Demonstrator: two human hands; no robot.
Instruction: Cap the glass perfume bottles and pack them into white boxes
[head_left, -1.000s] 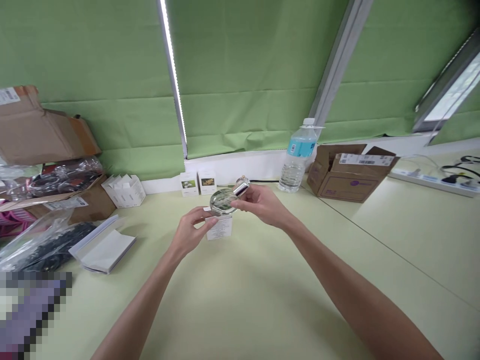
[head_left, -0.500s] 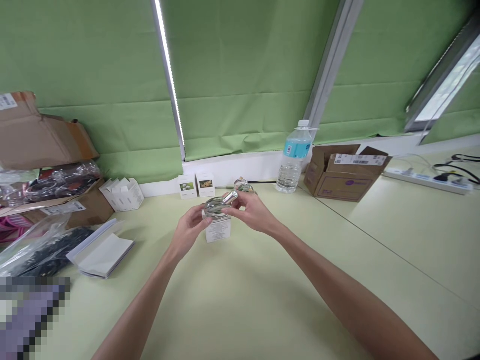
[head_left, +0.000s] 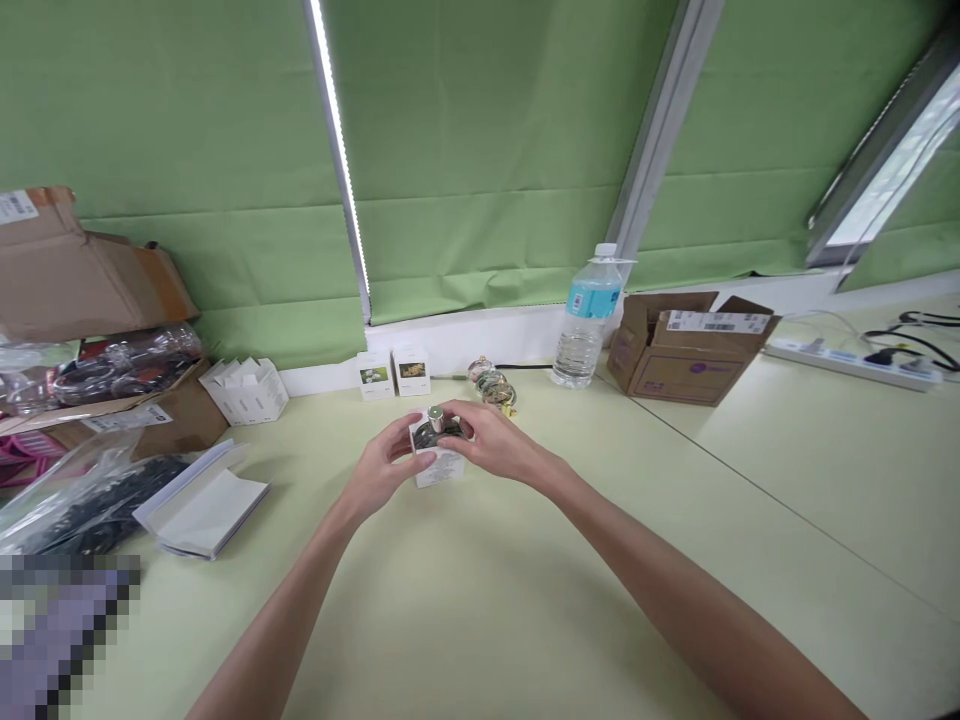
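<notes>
A round glass bottle with a silver cap (head_left: pixel 436 418) stands upright at the open top of a small white box (head_left: pixel 440 467), its lower part hidden by the box and my fingers. My left hand (head_left: pixel 381 468) is curled round the left side of the box, thumb on the front. From the right, my right hand (head_left: pixel 491 438) grips the bottle near its shoulder, thumb in front and fingers behind. Just beyond it, several small round glass bottles (head_left: pixel 495 388) lie in a row on the table.
Two white boxes with pictures (head_left: pixel 393 374) stand against the wall. Right of them are a water bottle (head_left: pixel 586 318), an open cardboard box (head_left: pixel 682 365) and a power strip (head_left: pixel 855 362). On the left are white cartons (head_left: pixel 246 388), folded white paper (head_left: pixel 206 505) and a plastic bag (head_left: pixel 90 495).
The bottle has gone from tilted above the white box to upright and lower, into its open top. Both hands have come down with it.
</notes>
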